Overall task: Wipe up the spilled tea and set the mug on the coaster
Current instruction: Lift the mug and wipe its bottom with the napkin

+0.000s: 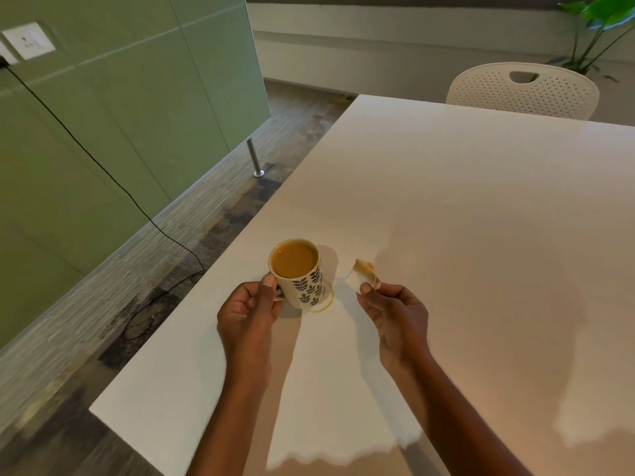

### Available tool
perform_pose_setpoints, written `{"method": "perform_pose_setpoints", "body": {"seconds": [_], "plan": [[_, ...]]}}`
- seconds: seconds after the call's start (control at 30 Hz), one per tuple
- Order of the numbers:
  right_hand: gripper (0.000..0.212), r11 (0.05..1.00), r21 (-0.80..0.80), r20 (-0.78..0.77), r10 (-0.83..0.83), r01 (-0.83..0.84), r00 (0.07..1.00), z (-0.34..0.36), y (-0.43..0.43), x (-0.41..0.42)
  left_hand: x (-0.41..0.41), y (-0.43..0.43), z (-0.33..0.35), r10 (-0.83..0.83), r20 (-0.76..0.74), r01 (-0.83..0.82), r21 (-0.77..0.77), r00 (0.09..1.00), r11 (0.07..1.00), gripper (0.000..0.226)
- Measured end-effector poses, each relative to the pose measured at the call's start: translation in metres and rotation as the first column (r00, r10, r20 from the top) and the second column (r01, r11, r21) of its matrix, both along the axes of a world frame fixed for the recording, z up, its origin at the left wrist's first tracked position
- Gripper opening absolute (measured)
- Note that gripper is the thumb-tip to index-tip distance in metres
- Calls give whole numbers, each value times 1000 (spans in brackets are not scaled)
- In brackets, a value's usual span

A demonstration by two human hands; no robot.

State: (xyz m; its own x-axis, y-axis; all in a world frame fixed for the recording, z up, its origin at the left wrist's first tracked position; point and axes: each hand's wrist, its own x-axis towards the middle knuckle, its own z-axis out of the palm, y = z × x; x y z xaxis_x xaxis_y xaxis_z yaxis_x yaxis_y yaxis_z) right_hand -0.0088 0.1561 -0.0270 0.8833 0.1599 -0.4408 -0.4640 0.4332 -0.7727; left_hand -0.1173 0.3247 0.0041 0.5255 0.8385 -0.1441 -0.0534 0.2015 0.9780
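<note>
A cream mug (302,276) with a dark leaf pattern, full of milky tea, is near the left edge of the white table (464,201). My left hand (251,310) grips its handle. A thin ring of spilled tea (326,304) curves on the table at the mug's right base. My right hand (395,314) pinches a small folded white tissue (362,274), stained brown at its top, and holds it just right of the mug, above the table. No coaster is in view.
A white perforated chair (522,89) stands at the table's far side, with a green plant (598,25) behind it. Left of the table is wood-look floor with a black cable (103,166), a metal leg (254,156) and a green wall panel (120,115).
</note>
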Motion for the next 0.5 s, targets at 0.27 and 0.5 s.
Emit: {"method": "perform_pose_setpoints", "body": {"seconds": [0.27, 0.5], "plan": [[15, 979, -204, 145, 49, -19, 988, 3, 14, 8, -14, 9, 23, 50, 27, -50, 29, 998, 998, 23], [26, 718, -669, 628, 408, 192, 662, -7, 33, 27, -31, 14, 24, 78, 74, -78, -6, 994, 997, 25]]}}
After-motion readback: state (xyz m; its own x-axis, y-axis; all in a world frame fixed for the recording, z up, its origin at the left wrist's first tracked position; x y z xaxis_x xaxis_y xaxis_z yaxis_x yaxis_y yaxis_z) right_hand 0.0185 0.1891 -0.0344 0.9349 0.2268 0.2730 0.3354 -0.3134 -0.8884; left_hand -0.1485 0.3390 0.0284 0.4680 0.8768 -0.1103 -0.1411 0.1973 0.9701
